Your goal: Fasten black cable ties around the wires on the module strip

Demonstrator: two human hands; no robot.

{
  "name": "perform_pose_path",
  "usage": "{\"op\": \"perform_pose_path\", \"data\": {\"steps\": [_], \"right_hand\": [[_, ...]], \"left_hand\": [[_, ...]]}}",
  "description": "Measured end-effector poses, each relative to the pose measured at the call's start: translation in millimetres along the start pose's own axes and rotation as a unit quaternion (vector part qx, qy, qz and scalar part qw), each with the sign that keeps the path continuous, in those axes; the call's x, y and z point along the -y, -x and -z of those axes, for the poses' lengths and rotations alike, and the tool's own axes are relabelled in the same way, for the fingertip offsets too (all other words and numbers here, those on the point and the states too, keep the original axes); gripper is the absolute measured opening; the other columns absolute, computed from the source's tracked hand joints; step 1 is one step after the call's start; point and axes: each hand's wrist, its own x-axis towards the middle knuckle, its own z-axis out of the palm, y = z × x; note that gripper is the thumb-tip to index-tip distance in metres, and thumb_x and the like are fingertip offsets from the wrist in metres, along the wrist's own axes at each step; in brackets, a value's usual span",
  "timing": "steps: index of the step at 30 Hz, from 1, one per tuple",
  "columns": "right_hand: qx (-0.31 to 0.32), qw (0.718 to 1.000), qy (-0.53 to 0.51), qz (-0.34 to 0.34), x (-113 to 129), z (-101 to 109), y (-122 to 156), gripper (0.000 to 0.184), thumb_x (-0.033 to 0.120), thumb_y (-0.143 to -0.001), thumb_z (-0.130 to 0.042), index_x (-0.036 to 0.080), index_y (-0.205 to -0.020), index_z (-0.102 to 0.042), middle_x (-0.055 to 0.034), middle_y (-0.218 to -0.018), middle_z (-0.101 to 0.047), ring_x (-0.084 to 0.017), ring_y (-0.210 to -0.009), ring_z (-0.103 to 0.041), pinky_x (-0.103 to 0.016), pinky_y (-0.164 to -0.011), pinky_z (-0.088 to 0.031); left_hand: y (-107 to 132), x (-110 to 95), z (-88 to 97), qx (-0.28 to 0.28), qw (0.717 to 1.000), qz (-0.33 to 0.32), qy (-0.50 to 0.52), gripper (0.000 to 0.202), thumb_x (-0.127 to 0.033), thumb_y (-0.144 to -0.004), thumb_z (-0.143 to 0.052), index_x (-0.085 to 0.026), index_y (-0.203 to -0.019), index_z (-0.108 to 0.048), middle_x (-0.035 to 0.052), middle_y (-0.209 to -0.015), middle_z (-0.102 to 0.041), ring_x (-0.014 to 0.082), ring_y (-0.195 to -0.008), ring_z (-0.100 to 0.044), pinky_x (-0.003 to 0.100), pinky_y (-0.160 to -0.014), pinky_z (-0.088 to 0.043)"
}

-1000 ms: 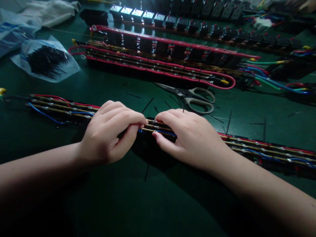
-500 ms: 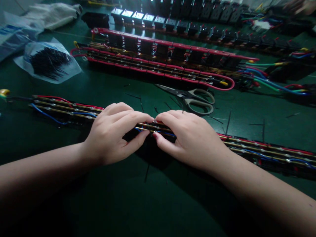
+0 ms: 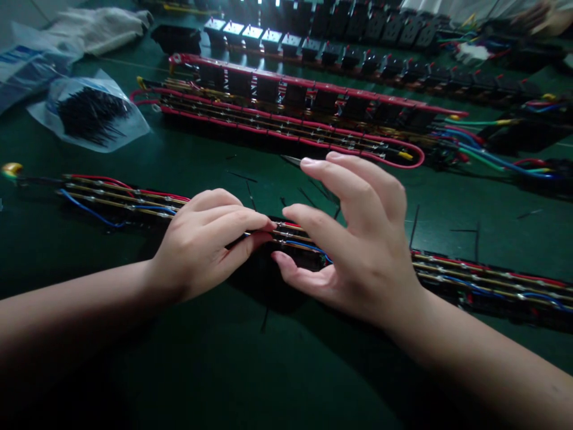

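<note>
A long wired socket strip (image 3: 474, 278) with brass bars and red and blue wires lies across the green table in front of me. My left hand (image 3: 215, 242) is closed over its middle, thumb and fingertips pinched on the bars and wires; whether a cable tie is between them is hidden. Just to the right, my right hand (image 3: 353, 239) is open above the strip, fingers spread and thumb apart, holding nothing. Behind its fingers only the tip of the scissors (image 3: 290, 160) shows; the handles are covered.
A clear bag of black cable ties (image 3: 92, 113) lies at the left. Further back is another strip with a red cable loop (image 3: 268, 122), then rows of sockets (image 3: 290, 43). Loose cable-tie offcuts (image 3: 242, 176) are scattered behind the strip. Another person's hand (image 3: 548, 18) is at the far right.
My right hand has opened and lifted off the strip, its fingers spreading up and away over the scissors. My left hand stays on the strip, its thumb and fingertips closer together.
</note>
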Motion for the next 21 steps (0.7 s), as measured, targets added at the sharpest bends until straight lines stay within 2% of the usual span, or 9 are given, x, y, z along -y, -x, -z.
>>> {"op": "perform_pose_path", "data": {"steps": [2,6,10,17,21], "right_hand": [[-0.002,0.999,-0.042,0.023,-3.0,-1.6,0.5,0.019,0.036,-0.093,-0.064,0.028,-0.109,-0.071,-0.007,-0.148,-0.057,-0.037,-0.142,-0.044,-0.058,-0.112,-0.037],[-0.006,0.993,-0.114,0.03,-8.4,-6.0,-0.8,0.011,0.023,-0.093,-0.064,0.028,-0.098,-0.072,-0.0052,-0.129,-0.07,-0.029,-0.13,-0.056,-0.051,-0.108,-0.044],[-0.003,0.99,-0.141,0.032,-10.8,-5.8,-2.9,0.009,0.024,-0.094,-0.064,0.027,-0.096,-0.073,-0.0042,-0.119,-0.074,-0.026,-0.119,-0.062,-0.048,-0.103,-0.046],[-0.022,0.99,-0.133,0.034,-7.7,-1.9,-1.0,0.011,0.027,-0.096,-0.063,0.03,-0.092,-0.073,0.0003,-0.11,-0.076,-0.023,-0.111,-0.065,-0.051,-0.117,-0.034],[-0.016,0.991,-0.131,0.024,-6.8,-0.7,-0.6,0.014,0.028,-0.098,-0.061,0.033,-0.096,-0.074,0.0006,-0.11,-0.076,-0.023,-0.111,-0.065,-0.051,-0.118,-0.032]], "left_hand": [[-0.5,-0.2,0.5,-0.001,1.0,0.0,-0.002,0.007,-0.019,-0.094,-0.064,-0.019,-0.096,-0.07,0.0012,-0.086,-0.078,0.0163,-0.077,-0.066,0.031,-0.07,-0.052],[-0.5,-0.6,0.1,-0.002,1.0,0.007,0.002,0.01,-0.023,-0.095,-0.063,-0.021,-0.095,-0.072,0.0001,-0.086,-0.078,0.0153,-0.077,-0.067,0.03,-0.07,-0.053],[0.0,-0.8,-0.6,-0.006,1.0,0.009,0.01,0.011,-0.023,-0.095,-0.062,-0.021,-0.095,-0.073,0.0005,-0.087,-0.079,0.0147,-0.077,-0.066,0.029,-0.07,-0.053],[-0.5,0.3,-0.2,0.005,1.0,0.001,0.004,0.011,-0.022,-0.095,-0.062,-0.02,-0.096,-0.073,0.0014,-0.088,-0.079,0.016,-0.077,-0.066,0.03,-0.07,-0.053],[-1.8,0.7,0.1,0.003,1.0,-0.019,0.008,0.009,-0.017,-0.094,-0.063,-0.019,-0.098,-0.071,0.0015,-0.088,-0.078,0.0157,-0.077,-0.066,0.03,-0.071,-0.053]]}}
